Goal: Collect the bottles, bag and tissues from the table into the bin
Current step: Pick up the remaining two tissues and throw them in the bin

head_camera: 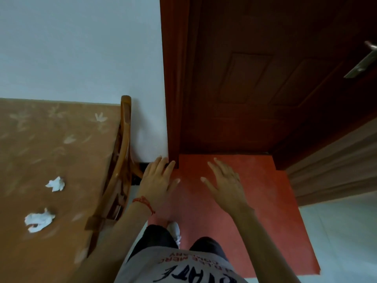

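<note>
Two crumpled white tissues lie on the counter [51, 152], at the left side of the view. The nearer tissue [39, 220] is a wrinkled wad with folded, torn-looking edges; the farther tissue [55, 184] is smaller and pinched into points. The two lie near each other but apart, both on the bare cloth. The counter is covered with a tan-brown cloth carrying a faint pale leaf pattern, and its far edge meets a plain pale wall [81, 48].

A wooden chair [122, 164] with a curved, glossy, honey-coloured frame stands just beside the right edge of the counter, between the counter and the person.

The left hand [157, 181] is held out over the floor to the right of the chair, palm down, fingers spread; the grip is wide and holds nothing. A red cord bracelet [143, 202] circles the left wrist. The right hand [226, 183] is likewise extended palm down with fingers splayed, grip wide and empty. Both hands are well apart from the tissues.

Below the hands lies a matt red-orange floor mat [244, 201] on pale tiles. A dark brown panelled door [265, 88] with a metal handle [363, 62] stands ahead. The person wears a grey printed shirt, dark trousers and a white shoe [174, 231].
</note>
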